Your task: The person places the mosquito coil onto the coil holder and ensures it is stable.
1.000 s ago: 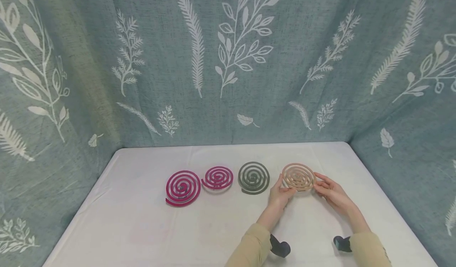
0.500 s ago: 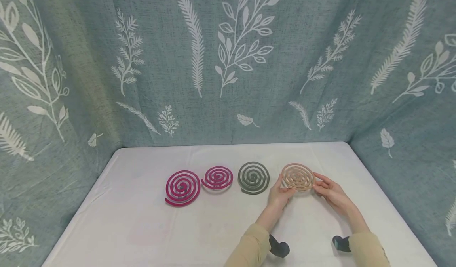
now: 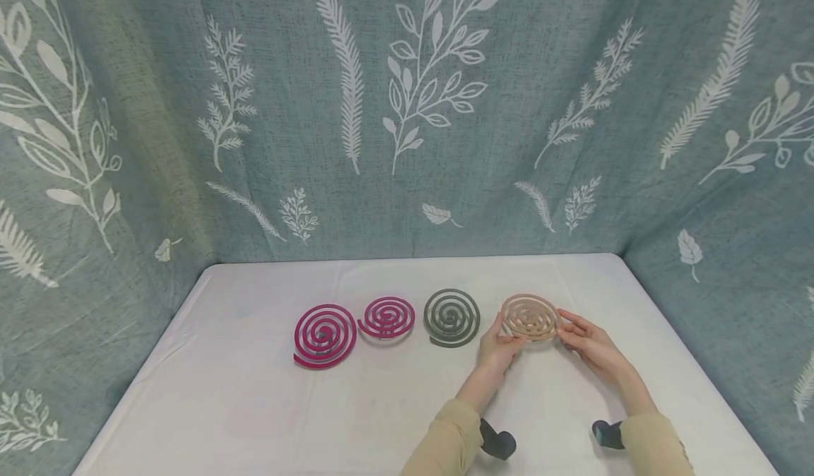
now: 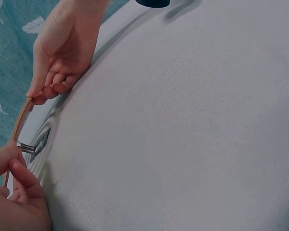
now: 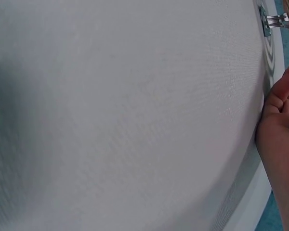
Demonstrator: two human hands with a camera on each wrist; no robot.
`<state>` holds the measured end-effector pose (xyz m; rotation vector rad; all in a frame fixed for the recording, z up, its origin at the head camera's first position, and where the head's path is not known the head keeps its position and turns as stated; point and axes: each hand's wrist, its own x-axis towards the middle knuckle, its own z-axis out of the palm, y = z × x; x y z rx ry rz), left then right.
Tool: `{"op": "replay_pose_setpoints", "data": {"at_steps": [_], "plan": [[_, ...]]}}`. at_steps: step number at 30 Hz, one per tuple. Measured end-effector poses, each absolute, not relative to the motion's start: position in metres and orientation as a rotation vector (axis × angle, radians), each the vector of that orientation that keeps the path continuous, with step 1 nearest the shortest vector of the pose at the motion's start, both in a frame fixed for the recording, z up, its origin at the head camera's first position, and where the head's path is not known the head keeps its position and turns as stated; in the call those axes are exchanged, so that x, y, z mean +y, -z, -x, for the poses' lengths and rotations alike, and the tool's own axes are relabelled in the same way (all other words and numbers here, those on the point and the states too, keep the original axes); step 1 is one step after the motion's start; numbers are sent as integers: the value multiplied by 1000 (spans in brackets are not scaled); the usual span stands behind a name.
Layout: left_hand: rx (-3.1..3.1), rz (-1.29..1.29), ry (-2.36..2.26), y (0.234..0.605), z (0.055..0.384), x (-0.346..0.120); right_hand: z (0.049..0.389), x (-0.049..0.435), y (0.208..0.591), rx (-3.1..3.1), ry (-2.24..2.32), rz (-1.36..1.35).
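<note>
A tan mosquito coil (image 3: 531,318) is at the right of the row in the head view. My left hand (image 3: 499,349) pinches its left near edge, while my right hand (image 3: 593,345) holds the right edge between thumb and fingers. Under the coil, a small metal stand (image 4: 38,146) shows in the left wrist view, its flat base at the white cloth. To the left of my hands lies a dark green mosquito coil (image 3: 452,318). Farther left come a magenta coil (image 3: 387,316) and a larger-looking magenta coil (image 3: 324,335).
All the coils are on a table with a white cloth (image 3: 267,405). Blue-green curtains (image 3: 413,207) with white leaf prints enclose its back and sides. Dark rounded pieces (image 3: 498,442) stick out from both sleeves at the wrists.
Both hands keep their hold on the tan mosquito coil in almost the same place. Its far edge has dipped very slightly. The other coils stay where they were.
</note>
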<state>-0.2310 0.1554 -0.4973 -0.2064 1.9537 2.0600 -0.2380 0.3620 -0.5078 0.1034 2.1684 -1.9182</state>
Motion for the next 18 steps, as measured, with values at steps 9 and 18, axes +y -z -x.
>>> {"op": "replay_pose_setpoints", "data": {"at_steps": [9, 18], "plan": [[1969, 199, -2033, 500, 234, 155, 239, 356, 502, 2183, 1892, -163], [1989, 154, -2019, 499, 232, 152, 237, 359, 510, 2274, 1806, -104]]}}
